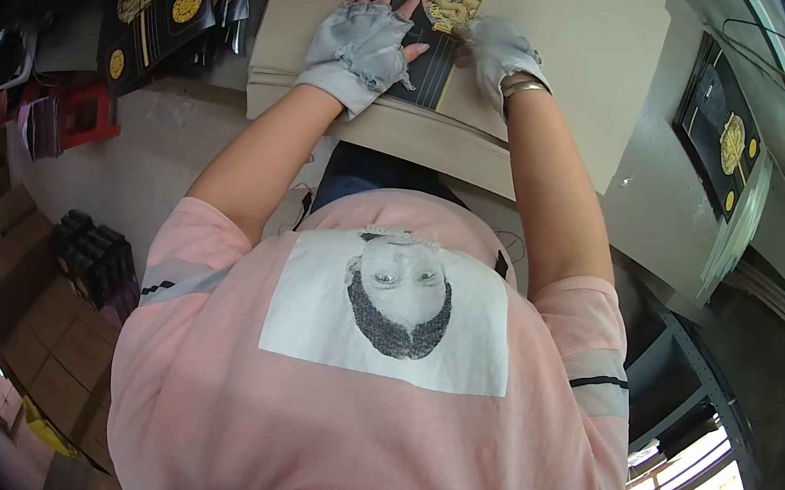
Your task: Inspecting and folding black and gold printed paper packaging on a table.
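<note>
A black printed sheet (424, 68) with a round gold dragon picture lies on a large stack of beige boards (569, 81). My left hand (362, 50), in a grey fingerless glove, rests on the sheet's left side with its fingers spread. At the sheet's right edge is my right hand (499, 54), gloved the same way, with a bracelet at the wrist. Its fingers are bent together beside the round picture. The glove hides whatever they may pinch.
Black and gold printed pieces (163, 1) lie at the left, near a red plastic stool (90, 115). Another stack of black printed sheets (720, 129) sits on the table at the right. Cardboard boxes (58, 331) stand lower left, and a grey metal frame (704, 381) lower right.
</note>
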